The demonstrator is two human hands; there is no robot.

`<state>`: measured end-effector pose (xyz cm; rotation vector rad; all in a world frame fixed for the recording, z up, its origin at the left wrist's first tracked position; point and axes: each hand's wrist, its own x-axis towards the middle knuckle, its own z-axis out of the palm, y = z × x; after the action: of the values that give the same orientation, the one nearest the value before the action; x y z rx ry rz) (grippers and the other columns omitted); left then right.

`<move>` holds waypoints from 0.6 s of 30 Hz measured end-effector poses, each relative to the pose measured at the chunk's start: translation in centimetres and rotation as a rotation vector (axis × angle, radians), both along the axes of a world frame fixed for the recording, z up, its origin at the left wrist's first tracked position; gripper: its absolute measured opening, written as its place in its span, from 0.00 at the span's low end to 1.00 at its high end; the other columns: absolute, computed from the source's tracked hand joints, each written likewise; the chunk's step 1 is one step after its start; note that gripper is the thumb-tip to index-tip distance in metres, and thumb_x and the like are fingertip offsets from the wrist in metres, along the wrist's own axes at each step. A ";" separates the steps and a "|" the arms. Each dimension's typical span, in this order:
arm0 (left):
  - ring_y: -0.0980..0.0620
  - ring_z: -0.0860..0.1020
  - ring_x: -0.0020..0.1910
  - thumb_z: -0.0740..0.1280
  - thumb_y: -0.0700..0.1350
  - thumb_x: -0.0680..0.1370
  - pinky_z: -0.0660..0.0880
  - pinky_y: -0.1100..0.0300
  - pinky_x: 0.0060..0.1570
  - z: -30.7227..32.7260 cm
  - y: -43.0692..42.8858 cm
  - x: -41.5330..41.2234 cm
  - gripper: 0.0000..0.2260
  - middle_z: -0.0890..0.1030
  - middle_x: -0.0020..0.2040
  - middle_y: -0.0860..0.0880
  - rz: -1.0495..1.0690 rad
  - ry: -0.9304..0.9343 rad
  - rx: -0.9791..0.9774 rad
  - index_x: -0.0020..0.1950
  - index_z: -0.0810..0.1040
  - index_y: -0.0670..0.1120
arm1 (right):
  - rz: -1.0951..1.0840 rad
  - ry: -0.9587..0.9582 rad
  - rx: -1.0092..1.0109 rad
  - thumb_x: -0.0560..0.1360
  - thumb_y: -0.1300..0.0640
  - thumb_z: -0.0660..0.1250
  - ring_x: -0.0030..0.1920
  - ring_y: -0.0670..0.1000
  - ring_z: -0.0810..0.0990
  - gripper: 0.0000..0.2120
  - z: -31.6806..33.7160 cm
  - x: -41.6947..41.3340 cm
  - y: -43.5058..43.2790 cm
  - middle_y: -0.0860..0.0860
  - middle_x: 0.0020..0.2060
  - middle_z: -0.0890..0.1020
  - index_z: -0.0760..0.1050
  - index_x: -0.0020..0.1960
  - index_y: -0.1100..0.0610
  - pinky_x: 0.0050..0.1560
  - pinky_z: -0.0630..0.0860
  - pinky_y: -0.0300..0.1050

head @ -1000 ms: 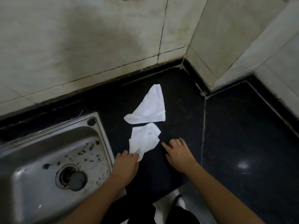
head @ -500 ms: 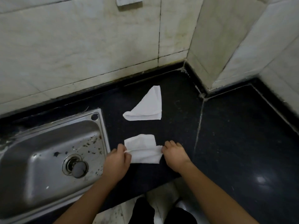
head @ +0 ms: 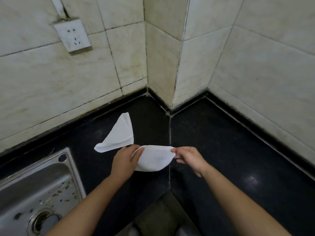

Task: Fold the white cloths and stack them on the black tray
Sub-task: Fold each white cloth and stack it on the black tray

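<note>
Cloth [head: 153,159], white, hangs slack between both hands over the black countertop [head: 221,150]: left hand [head: 125,160] grips its left end with fingers curled over the edge, and right hand [head: 189,158] pinches the right corner between thumb and fingertips. Just beyond the left hand's grip, a second white cloth [head: 119,135] lies folded into a triangle on the counter. Left of the grip and nearer the person, the steel sink [head: 71,176] holds scattered dark specks and a drain fitting [head: 44,222].
</note>
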<state>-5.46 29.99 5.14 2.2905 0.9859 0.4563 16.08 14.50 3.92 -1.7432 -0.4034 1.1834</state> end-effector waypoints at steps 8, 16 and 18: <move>0.59 0.76 0.40 0.73 0.53 0.75 0.70 0.59 0.40 3.4 1.0 3.4 0.09 0.79 0.40 0.57 -0.040 -0.059 -0.115 0.49 0.76 0.52 | -0.210 -0.195 0.064 0.75 0.58 0.74 0.44 0.46 0.82 0.19 3.2 3.2 -1.3 0.50 0.40 0.81 0.76 0.63 0.48 0.49 0.78 0.41; 0.53 0.77 0.48 0.71 0.45 0.77 0.75 0.51 0.51 6.3 3.9 8.8 0.05 0.79 0.45 0.58 -0.149 -0.226 0.014 0.50 0.84 0.54 | -0.370 -0.499 0.107 0.74 0.56 0.74 0.38 0.40 0.79 0.03 7.7 7.3 -2.7 0.43 0.38 0.84 0.83 0.46 0.49 0.41 0.73 0.33; 0.52 0.76 0.48 0.71 0.45 0.77 0.75 0.50 0.51 7.2 4.6 10.3 0.06 0.79 0.46 0.55 -0.137 -0.262 0.067 0.53 0.85 0.51 | -0.373 -0.579 0.130 0.74 0.57 0.74 0.37 0.37 0.78 0.03 8.7 8.2 -2.7 0.43 0.39 0.84 0.82 0.45 0.49 0.40 0.71 0.29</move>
<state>4.80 34.59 12.35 2.2673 0.6906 0.7189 24.26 11.75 12.66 -1.9226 -0.4551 0.3689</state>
